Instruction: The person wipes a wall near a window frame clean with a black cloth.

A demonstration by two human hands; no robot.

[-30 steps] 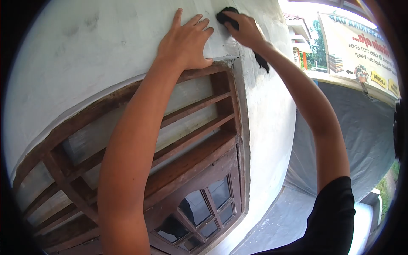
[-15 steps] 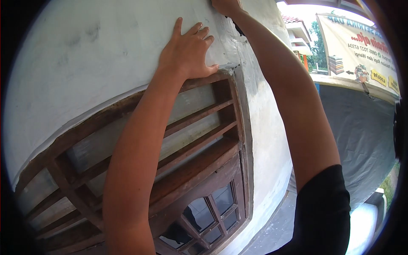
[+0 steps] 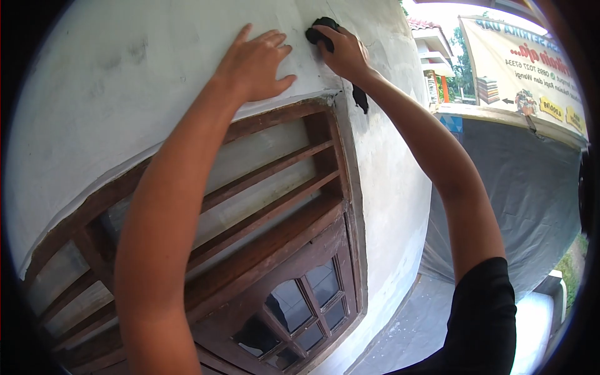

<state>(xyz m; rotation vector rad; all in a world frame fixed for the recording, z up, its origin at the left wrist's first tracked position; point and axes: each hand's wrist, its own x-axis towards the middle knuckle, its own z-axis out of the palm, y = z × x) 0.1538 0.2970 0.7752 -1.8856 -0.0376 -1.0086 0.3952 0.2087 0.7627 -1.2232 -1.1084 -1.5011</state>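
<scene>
My right hand is closed around a bunched black cloth and presses it to the white wall, above the upper right corner of the door frame. A loose end of the cloth hangs below my wrist. To the left, my left hand lies on the same wall with its fingers spread, holding nothing. Just beneath it runs the top of the brown wooden door frame. Faint dark smudges mark the wall on the left.
Below are slatted vents and a brown door with glass panes. A printed banner hangs at the right above a grey tarp. Grey floor shows at the lower right.
My right hand has come down the wall with the black cloth, now in fuller view. My left hand has shifted slightly left and up, off the frame's edge.
</scene>
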